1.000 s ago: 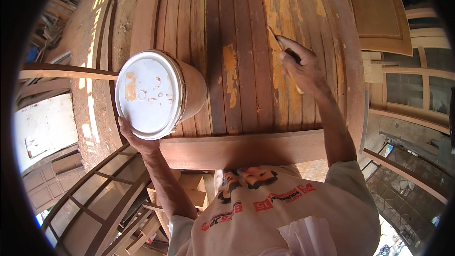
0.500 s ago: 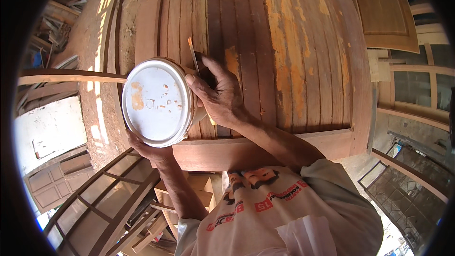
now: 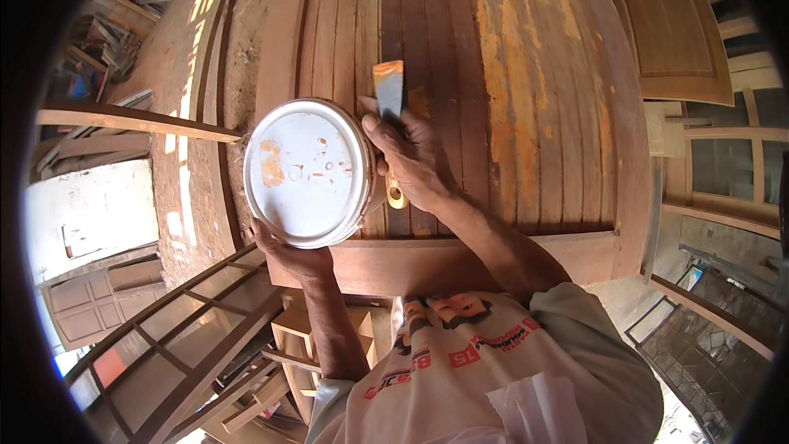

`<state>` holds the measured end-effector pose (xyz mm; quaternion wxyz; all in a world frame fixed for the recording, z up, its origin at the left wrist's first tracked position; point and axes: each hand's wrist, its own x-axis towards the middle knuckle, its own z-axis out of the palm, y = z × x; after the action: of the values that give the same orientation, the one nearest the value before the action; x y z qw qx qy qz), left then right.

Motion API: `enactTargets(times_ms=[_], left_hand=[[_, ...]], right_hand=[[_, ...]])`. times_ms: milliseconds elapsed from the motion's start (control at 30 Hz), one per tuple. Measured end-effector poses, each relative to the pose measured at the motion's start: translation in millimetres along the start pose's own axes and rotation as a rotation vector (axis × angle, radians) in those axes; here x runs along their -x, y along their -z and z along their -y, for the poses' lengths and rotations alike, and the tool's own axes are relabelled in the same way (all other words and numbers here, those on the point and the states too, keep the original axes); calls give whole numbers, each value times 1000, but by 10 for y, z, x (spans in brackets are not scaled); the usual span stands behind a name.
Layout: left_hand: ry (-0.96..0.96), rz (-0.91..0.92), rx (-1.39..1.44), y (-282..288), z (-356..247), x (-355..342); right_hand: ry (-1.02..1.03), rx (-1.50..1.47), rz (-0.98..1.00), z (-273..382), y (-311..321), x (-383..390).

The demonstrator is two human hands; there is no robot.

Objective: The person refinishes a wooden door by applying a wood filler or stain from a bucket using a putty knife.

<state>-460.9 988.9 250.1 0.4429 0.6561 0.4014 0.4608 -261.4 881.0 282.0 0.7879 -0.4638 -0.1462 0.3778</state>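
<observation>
Your left hand [image 3: 288,256] holds a white round can [image 3: 308,171] from below, fingers closed under its bottom rim, w/ the flat lid facing up to you; the lid has some orange-brown stains. Your right hand [image 3: 411,160] is closed around a putty knife [image 3: 389,90], thumb pressed near the can's right edge. The knife's long axis runs almost vertical in the view: the flat blade points up, away from you, w/ an orange smear at its top edge, and the yellow handle end [image 3: 396,194] shows below the hand, pointing toward you. The knife is just beside the can, right of it, above the wooden door [image 3: 526,90] w/ vertical slats. This door has orange filler patches on its right part. A glazed wooden frame [image 3: 164,337] lies at lower left.
</observation>
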Motion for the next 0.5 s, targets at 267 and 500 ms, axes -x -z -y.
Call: enactTargets(times_ms=[267, 500], left_hand=[[483, 141, 579, -338, -761, 552], [340, 580, 626, -939, -991, 796]], right_hand=[[37, 102, -217, 674, 455, 540], [228, 679, -379, 986, 1234, 1133]])
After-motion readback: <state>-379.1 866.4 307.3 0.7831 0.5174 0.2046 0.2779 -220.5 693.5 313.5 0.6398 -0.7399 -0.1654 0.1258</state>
